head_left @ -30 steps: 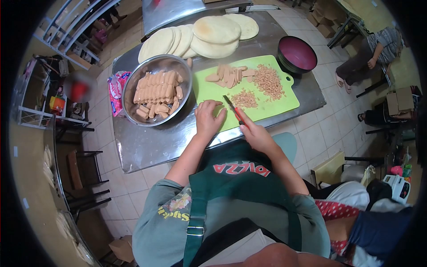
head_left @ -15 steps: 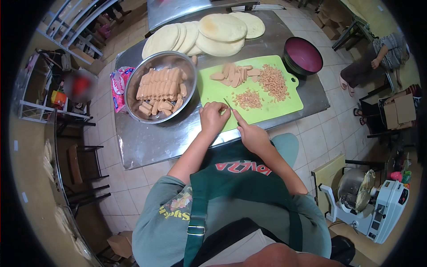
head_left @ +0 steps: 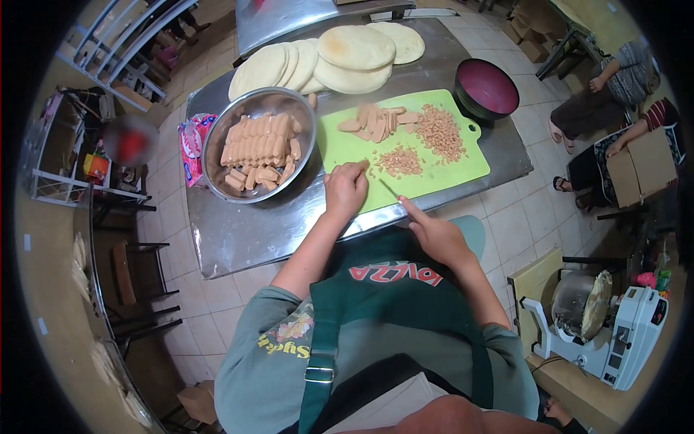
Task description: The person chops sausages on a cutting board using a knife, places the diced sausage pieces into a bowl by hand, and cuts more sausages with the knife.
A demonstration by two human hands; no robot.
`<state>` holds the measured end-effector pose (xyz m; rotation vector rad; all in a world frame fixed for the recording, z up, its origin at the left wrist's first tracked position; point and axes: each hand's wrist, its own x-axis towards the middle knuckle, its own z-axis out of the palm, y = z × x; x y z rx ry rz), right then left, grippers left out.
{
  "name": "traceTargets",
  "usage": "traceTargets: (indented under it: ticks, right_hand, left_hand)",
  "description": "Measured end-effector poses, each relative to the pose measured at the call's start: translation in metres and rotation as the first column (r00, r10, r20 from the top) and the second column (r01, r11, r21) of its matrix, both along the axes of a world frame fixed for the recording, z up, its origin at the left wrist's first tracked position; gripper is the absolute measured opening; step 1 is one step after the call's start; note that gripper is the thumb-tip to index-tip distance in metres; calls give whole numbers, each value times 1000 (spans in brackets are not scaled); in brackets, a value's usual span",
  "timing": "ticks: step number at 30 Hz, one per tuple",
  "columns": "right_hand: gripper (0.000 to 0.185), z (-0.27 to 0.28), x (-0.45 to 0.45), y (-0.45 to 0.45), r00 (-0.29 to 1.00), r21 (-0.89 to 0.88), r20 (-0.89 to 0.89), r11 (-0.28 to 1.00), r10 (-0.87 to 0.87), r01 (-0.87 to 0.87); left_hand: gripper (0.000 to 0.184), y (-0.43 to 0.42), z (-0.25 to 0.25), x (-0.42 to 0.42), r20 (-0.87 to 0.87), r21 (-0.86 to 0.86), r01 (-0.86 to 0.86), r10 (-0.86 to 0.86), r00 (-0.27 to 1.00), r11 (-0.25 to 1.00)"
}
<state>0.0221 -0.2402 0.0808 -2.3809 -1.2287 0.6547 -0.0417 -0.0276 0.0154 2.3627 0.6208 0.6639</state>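
Note:
My right hand (head_left: 439, 237) grips a knife (head_left: 388, 188), its blade pointing up and left over the near edge of the green cutting board (head_left: 441, 173). My left hand (head_left: 346, 189) rests on the board's left near corner with its fingers curled; what they hold is hidden. Tiny bits lie by its fingertips. Beyond the blade is a small heap of chopped sausage (head_left: 400, 160), with a larger diced heap (head_left: 442, 134) to the right. Lengthwise sausage slices (head_left: 376, 121) lie at the board's far side. Left of the board, a steel bowl (head_left: 311, 148) holds whole and cut sausages (head_left: 259, 141).
Flatbreads (head_left: 354, 49) overlap at the metal table's (head_left: 238, 239) far side. A dark bowl with a maroon inside (head_left: 488, 87) stands by the board's right corner. A pink package (head_left: 194, 145) lies left of the steel bowl. A mixer (head_left: 614, 333) and people are to the right.
My right hand has drawn the knife back to the right and toward me, away from my left fingers. My left hand has stayed nearly in place. A person at right shows more beside a cardboard box.

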Motion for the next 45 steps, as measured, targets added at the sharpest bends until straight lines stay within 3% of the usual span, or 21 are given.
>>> traceTargets:
  ticks: [2,4,8,10,15,18,20,21,23,28,30,31,34,35,40,45]
  right_hand:
    - [56,1,2,-2,990,130,104,988,-96,82]
    - [55,-1,7,-3,971,134,211,987,-115,88]
    - [52,-9,12,1,895,220,418,973,-155,66]
    - [53,-8,11,5,885,221,439,973,-155,60]
    - [54,-4,11,3,863,246,475,967,-175,62]
    - [52,1,18,-7,894,170,414,979,-173,110]
    - [51,-4,28,-15,951,340,167,921,-259,191]
    - [51,-5,35,-18,951,340,169,921,-261,192]
    - [49,-6,53,-23,925,417,-10,839,-379,348]
    - [38,-33,121,-24,888,567,138,771,-438,292]
    - [35,-44,147,-15,895,570,-193,696,-403,436]
    - [35,-51,156,-10,895,572,-190,696,-404,435]
    - [33,-69,166,10,828,700,-475,442,-297,561]
    - [33,-82,168,11,797,657,-517,453,-312,603]
    - [35,-88,160,11,823,698,-436,440,-365,565]
    - [36,-89,161,9,800,653,-490,463,-346,599]
  left_hand:
    - [28,2,2,-3,39,-8,17,-17,999,1000]
    - [42,3,7,-7,109,67,7,-15,994,998]
    - [46,-6,23,-14,78,156,65,-78,994,986]
    - [50,-13,28,-15,-79,313,270,-259,963,910]
    - [60,-16,18,-2,-240,378,349,-273,932,858]
    - [67,-5,20,7,-277,310,176,-89,957,934]
    - [69,2,17,10,-229,281,159,-95,969,946]
    - [70,5,16,10,-183,251,141,-96,979,958]
    - [73,8,15,7,-199,187,124,-87,976,974]
    - [93,5,16,0,-377,82,78,-42,925,994]
    - [96,1,13,1,-400,109,84,-34,916,990]
    - [100,-1,12,2,-426,137,91,-24,904,986]
    - [99,-8,11,8,-450,151,141,-59,891,978]
    - [99,-12,10,10,-447,153,142,-59,892,978]
    - [92,-31,2,32,-381,144,244,-174,908,959]
    - [85,-47,3,79,-278,69,322,-292,915,944]
